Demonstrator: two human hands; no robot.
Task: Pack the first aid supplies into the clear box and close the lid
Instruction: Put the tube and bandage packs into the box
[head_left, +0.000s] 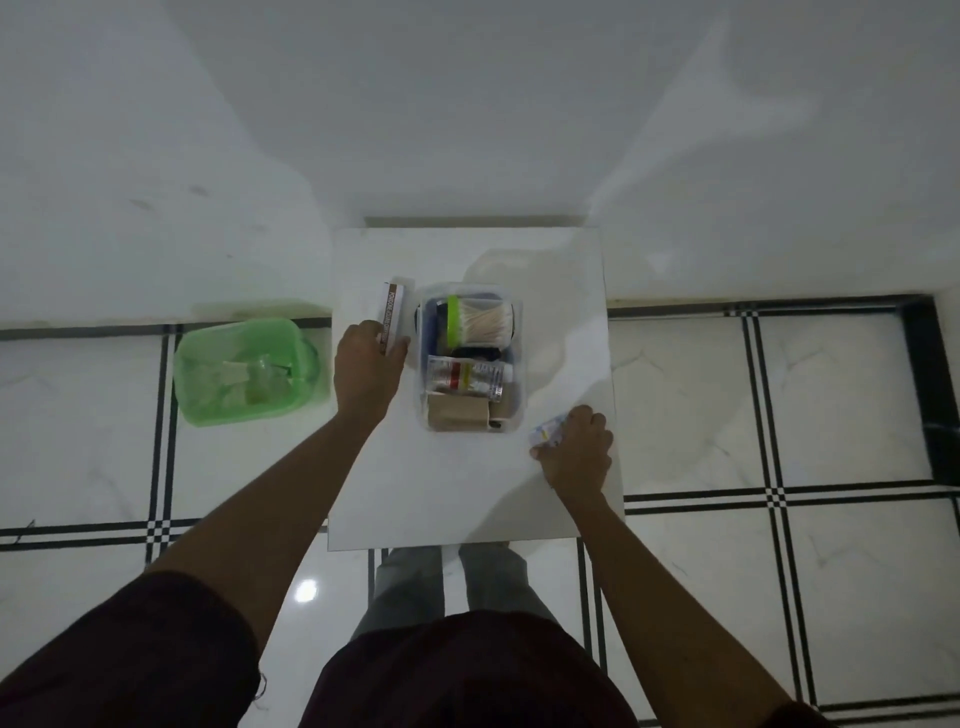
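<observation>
Clear box (470, 358) between hands: left (368, 370) gripping carton (393, 318), right (575, 451) gripping packet (546, 432).

Both arms reach forward and down, bare from the dark short sleeves. The left hand (368, 364) is stretched farther out, palm down, fingers curled closed around something narrow. The right hand (575, 451) sits nearer the body, knuckles up, fingers bunched over something small.
</observation>
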